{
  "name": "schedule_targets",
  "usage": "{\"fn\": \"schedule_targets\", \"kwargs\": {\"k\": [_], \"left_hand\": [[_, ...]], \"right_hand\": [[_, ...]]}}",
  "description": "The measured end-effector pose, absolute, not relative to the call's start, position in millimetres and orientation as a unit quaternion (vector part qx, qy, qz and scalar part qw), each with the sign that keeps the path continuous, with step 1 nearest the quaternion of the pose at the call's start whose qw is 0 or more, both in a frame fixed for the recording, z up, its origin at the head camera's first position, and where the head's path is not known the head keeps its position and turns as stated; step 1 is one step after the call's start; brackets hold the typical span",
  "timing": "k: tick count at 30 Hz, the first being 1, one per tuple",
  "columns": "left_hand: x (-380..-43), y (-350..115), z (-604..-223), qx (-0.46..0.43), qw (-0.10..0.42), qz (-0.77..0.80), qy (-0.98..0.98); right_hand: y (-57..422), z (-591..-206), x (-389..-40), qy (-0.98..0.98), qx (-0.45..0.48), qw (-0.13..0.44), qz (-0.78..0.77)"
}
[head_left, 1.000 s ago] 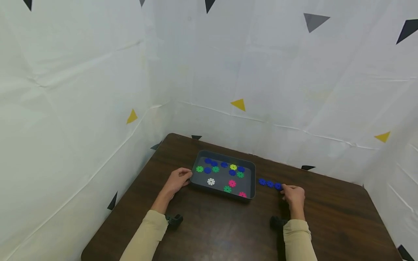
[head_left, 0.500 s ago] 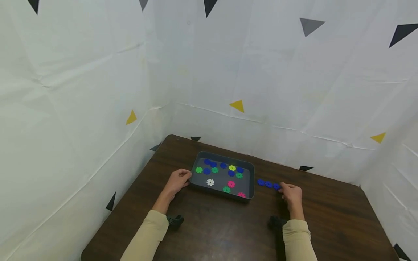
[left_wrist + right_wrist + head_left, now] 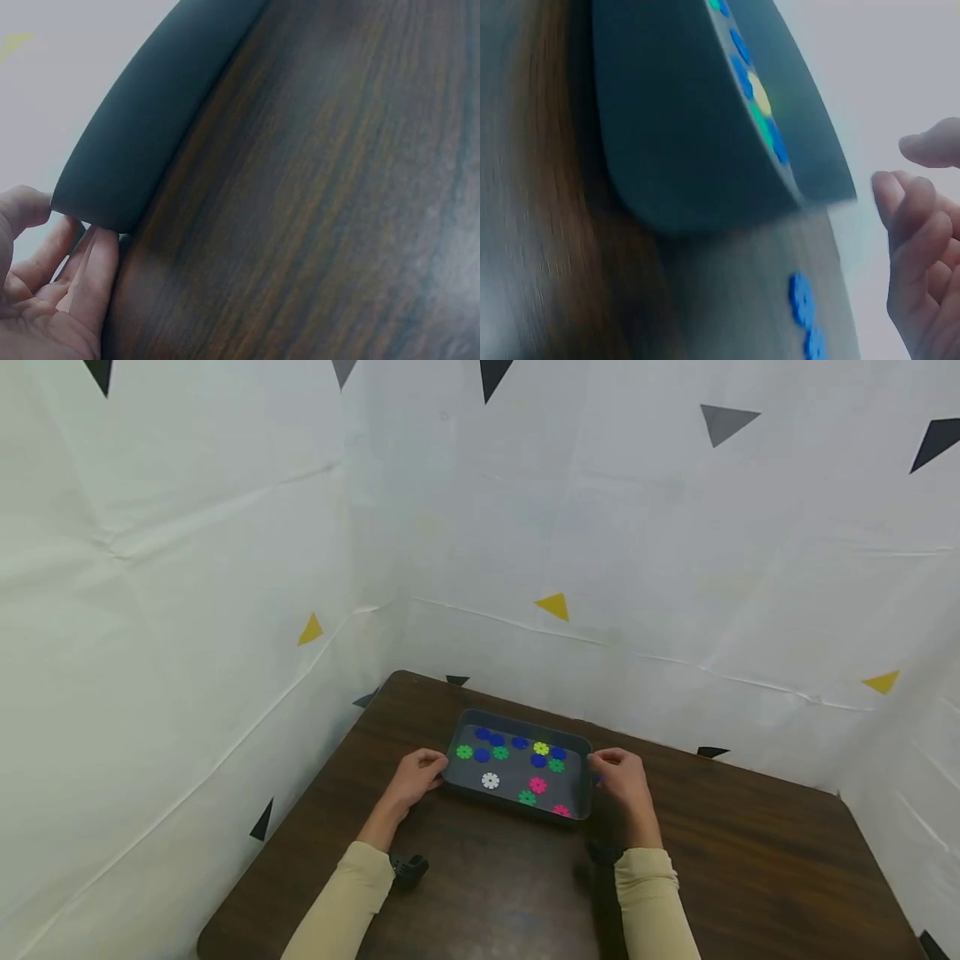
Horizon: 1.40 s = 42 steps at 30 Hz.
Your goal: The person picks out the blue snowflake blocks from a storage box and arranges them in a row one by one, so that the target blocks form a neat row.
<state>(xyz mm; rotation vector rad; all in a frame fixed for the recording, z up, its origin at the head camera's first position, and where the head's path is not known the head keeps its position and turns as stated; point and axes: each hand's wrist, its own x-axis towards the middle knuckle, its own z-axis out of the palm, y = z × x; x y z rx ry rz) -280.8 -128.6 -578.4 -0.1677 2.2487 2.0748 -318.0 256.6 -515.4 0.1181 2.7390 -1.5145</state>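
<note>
A dark grey tray [image 3: 517, 811] holds several slotted, flower-like plastic discs in blue, green, yellow, pink and white, among them a white disc [image 3: 490, 781]. My left hand [image 3: 414, 779] grips the tray's left end, thumb at the rim and fingers against the outer wall in the left wrist view. By the right end is my right hand [image 3: 622, 777]; in the right wrist view its thumb and bent fingers are apart, with nothing between them. On the table beside that end lie blue discs [image 3: 801, 300], mostly hidden behind the right hand in the head view.
The brown wooden table [image 3: 480, 893] carries the tray near its back edge. White sheeting [image 3: 615, 527] with coloured triangles hangs behind and along the left side. Each wrist wears a black strapped device, such as the left device [image 3: 408, 870].
My right hand has left the blue disc at the row's right end and moved left to the tray's right side. My left hand stays at the tray, which has not shifted on the table.
</note>
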Motion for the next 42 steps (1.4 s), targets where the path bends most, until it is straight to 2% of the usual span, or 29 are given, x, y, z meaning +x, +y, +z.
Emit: {"fn": "schedule_targets", "kwargs": {"k": [12,21,42], "left_hand": [[-282.3,-131.0,-579.3,-0.054,0.046,0.674,0.735],[-276.0,-130.6,-581.0,-0.063,0.05,0.673,0.735],[-270.4,-120.4,-577.3,-0.065,0.052,0.674,0.734]], "right_hand": [[205.2,-530.8,-333.2,0.89,0.014,0.037,-0.454],[183.2,-530.5,-328.7,0.94,-0.004,0.019,-0.342],[172.6,-529.0,-321.0,0.947,0.068,0.038,-0.313]]}}
